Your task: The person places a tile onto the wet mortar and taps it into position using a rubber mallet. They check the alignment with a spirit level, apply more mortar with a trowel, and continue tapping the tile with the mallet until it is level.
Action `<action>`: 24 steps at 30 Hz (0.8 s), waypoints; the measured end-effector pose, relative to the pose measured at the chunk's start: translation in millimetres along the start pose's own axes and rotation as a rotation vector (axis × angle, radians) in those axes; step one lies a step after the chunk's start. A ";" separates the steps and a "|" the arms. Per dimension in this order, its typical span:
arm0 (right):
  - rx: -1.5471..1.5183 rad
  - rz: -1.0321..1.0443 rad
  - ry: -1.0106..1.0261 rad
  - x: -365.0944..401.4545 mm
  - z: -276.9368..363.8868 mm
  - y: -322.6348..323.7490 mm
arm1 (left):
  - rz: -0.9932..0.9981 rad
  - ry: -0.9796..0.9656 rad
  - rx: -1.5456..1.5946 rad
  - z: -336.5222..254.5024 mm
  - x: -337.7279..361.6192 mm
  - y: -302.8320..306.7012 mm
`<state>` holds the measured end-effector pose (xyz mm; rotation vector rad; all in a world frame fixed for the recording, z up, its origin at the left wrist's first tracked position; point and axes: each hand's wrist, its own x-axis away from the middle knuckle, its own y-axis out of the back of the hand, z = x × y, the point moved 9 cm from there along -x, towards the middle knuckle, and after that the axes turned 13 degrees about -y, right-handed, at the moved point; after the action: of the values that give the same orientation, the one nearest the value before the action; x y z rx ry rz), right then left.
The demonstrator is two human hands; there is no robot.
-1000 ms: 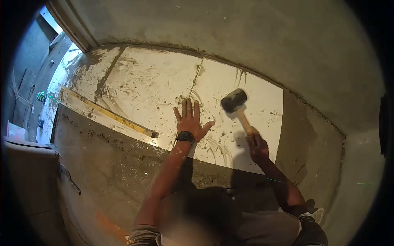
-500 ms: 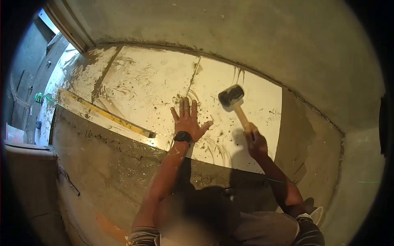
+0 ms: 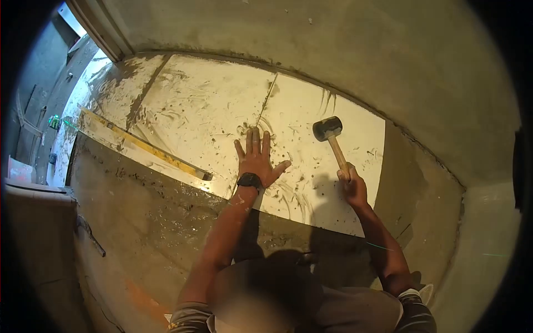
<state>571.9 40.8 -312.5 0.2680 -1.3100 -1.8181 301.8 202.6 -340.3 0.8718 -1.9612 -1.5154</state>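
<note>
My left hand (image 3: 257, 161) lies flat with fingers spread across the joint between two white floor tiles. A dark watch (image 3: 249, 180) is on that wrist. In my right hand (image 3: 353, 187) is the wooden handle of a rubber mallet (image 3: 327, 128), its black head over the right-hand tile (image 3: 355, 150). The left-hand tile (image 3: 200, 105) is smeared with grey mortar, and both tiles carry scattered specks and streaks. A shadow of the right hand falls on the tile beside it.
A yellow spirit level (image 3: 150, 148) lies along the tiles' near edge at left. Wet mortar (image 3: 150, 200) covers the floor nearer me. Bare plastered walls (image 3: 388, 50) rise behind and at right. Toward the left doorway sits a small green-lit device (image 3: 54, 121).
The mallet and my right hand have shifted a little to the right, the head now more upright over the tile. My left hand stays spread at the joint.
</note>
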 end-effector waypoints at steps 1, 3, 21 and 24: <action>0.031 0.005 0.003 2.3 1.6 0.2 | 0.001 0.006 0.002 -0.1 0.1 1.5; 0.069 0.019 0.019 4.0 2.0 -2.8 | 0.019 0.005 0.021 0.0 0.7 2.0; -0.081 -0.040 0.143 21.7 5.3 -1.2 | -0.097 -0.231 0.287 -118.5 57.6 -24.0; -0.132 0.003 0.112 16.7 -8.5 -3.5 | -0.105 -0.247 0.284 -119.0 57.7 -24.4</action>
<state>565.1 23.1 -314.2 0.2916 -1.1073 -1.8514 354.2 78.9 -333.9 0.9531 -2.3885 -1.4837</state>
